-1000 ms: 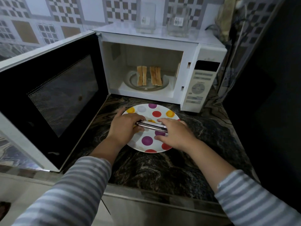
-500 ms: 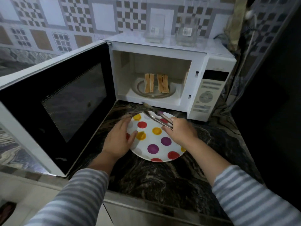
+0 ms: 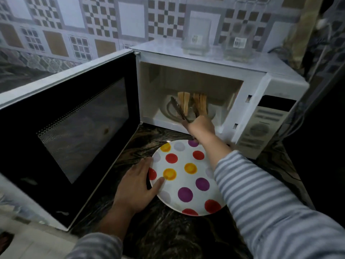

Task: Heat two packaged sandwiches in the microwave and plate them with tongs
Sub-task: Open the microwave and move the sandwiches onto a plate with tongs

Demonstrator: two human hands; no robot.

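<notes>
Presently we find the right hand point(image 3: 200, 126) at the mouth of the microwave point(image 3: 214, 71), holding the tongs point(image 3: 180, 109) by their handle end with the arms spread wide inside the cavity. The two arms straddle the left sandwich point(image 3: 183, 103); we cannot tell whether either tip touches it. The right sandwich point(image 3: 201, 104) stands just beside the first, both upright on edge on the glass turntable point(image 3: 168, 111), their long axes running from the microwave's opening towards its back wall, in line with the tongs. The right hand is plainly the nearer. The left hand point(image 3: 137, 187) lies in front of the microwave, fingers flat on the rim of the spotted plate point(image 3: 186, 184).

The sandwiches look like pale, layered slabs; the tongs are slim and metallic; the plate is smooth and glossy, on a dark veined counter point(image 3: 168, 230).
</notes>
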